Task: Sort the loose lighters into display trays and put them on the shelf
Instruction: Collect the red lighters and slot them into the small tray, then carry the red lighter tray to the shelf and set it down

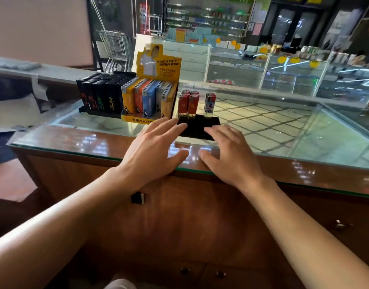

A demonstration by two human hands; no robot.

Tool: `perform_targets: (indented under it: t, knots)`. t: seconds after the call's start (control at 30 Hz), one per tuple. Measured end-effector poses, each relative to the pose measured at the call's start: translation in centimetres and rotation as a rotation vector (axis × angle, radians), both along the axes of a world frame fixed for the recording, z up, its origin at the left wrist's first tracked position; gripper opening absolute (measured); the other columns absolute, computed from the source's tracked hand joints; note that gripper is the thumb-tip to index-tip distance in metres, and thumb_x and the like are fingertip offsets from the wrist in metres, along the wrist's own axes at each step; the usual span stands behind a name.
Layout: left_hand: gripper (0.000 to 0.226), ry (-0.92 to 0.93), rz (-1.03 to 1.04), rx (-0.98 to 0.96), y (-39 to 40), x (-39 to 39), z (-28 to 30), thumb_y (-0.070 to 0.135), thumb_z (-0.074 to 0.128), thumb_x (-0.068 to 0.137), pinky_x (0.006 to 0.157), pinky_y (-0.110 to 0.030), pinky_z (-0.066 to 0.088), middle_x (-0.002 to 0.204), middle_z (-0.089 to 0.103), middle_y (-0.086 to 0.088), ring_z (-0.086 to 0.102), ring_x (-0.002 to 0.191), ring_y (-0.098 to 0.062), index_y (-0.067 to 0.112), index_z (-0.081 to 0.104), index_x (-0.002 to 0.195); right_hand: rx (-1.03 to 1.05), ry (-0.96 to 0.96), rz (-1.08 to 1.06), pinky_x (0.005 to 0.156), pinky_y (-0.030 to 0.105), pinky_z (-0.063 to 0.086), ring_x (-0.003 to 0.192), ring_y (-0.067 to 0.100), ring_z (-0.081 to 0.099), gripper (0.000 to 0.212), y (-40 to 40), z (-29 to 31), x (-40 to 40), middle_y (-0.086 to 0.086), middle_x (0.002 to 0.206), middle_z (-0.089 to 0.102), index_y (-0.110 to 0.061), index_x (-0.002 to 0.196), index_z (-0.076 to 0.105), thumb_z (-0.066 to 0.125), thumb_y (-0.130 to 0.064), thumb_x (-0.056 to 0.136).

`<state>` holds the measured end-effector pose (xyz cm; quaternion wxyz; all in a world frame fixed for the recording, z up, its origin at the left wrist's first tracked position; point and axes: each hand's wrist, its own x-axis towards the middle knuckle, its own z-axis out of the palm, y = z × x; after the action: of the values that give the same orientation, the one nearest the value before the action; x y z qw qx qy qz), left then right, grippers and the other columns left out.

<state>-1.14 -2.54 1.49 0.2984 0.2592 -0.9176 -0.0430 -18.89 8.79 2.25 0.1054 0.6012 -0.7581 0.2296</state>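
- A small retail shop is shown, seen from behind a sales counter.
- A glass-topped surface (283, 130) on a wooden cabinet lies under the fingers (175, 126).
- Just beyond the fingers, lighters are set out for sale in a black display tray (200, 126), with a yellow printed display box (150, 97) and a black tray of dark lighters (102, 94) to their left.
- Farther beyond the fingers, glass showcases (283, 76) with yellow round price tags (314, 64) are seen.
- Well behind these, stocked wall shelves (208, 15) are seen, and a wire shopping trolley (114, 46) is parked beyond the fingers to the left.
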Motion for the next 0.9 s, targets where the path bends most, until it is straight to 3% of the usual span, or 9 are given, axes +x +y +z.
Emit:
perform_targets:
  t: [0.13, 0.23, 0.33, 0.47, 0.73, 0.9]
  knots:
    - [0.074, -0.081, 0.009, 0.090, -0.3, -0.7, 0.7, 0.060, 0.040, 0.083, 0.111, -0.051, 0.038, 0.151, 0.045, -0.003, 0.035, 0.143, -0.025, 0.024, 0.044, 0.147, 0.051, -0.005, 0.037, 0.115, 0.027, 0.017, 0.139, 0.019, 0.029, 0.058, -0.5, 0.6, -0.1, 0.002, 0.148, 0.044, -0.019, 0.145, 0.045, 0.059, -0.039, 0.092]
    - [0.072, -0.181, 0.024, 0.170, -0.2, -1.3, 1.4, 0.057, 0.046, 0.085, 0.115, -0.049, 0.033, 0.155, 0.039, -0.002, 0.030, 0.145, -0.025, 0.026, 0.039, 0.149, 0.118, -0.034, -0.015, 0.117, 0.032, 0.018, 0.141, 0.022, 0.028, 0.062, -0.6, 1.1, -0.3, 0.003, 0.150, 0.042, -0.018, 0.147, 0.042, 0.057, -0.043, 0.093]
    - [0.069, -0.265, 0.021, 0.225, -0.2, -1.4, 1.9, 0.053, 0.052, 0.093, 0.121, -0.041, 0.021, 0.161, 0.029, 0.002, 0.021, 0.149, -0.023, 0.030, 0.029, 0.154, 0.222, -0.095, -0.080, 0.118, 0.033, 0.016, 0.144, 0.023, 0.025, 0.064, -0.5, 1.4, -0.2, 0.002, 0.154, 0.037, -0.018, 0.149, 0.038, 0.053, -0.047, 0.094]
    - [0.070, -0.393, 0.030, 0.293, 0.0, -1.7, 2.7, 0.058, 0.041, 0.097, 0.122, -0.035, 0.003, 0.165, 0.014, 0.006, 0.008, 0.152, -0.020, 0.031, 0.016, 0.157, 0.280, -0.152, -0.118, 0.118, 0.036, 0.023, 0.142, 0.023, 0.029, 0.063, -0.3, 1.6, 0.5, 0.005, 0.153, 0.037, -0.014, 0.149, 0.037, 0.052, -0.044, 0.095]
    - [0.069, -0.400, 0.015, 0.353, 2.0, -0.3, 3.1, 0.058, 0.043, 0.096, 0.124, -0.041, 0.006, 0.163, 0.022, 0.003, 0.011, 0.152, -0.021, 0.026, 0.026, 0.155, 0.275, -0.192, -0.139, 0.113, 0.042, 0.036, 0.133, 0.028, 0.041, 0.057, 2.2, 2.3, 2.6, 0.009, 0.141, 0.049, -0.009, 0.140, 0.048, 0.058, -0.038, 0.092]
    - [0.072, -0.353, -0.034, 0.380, 4.5, 2.0, 3.1, 0.061, 0.034, 0.090, 0.123, -0.046, 0.015, 0.157, 0.036, 0.001, 0.023, 0.149, -0.022, 0.021, 0.040, 0.150, 0.232, -0.186, -0.099, 0.109, 0.041, 0.039, 0.128, 0.026, 0.044, 0.054, 5.5, 1.8, 3.3, 0.008, 0.134, 0.054, -0.010, 0.135, 0.054, 0.054, -0.039, 0.090]
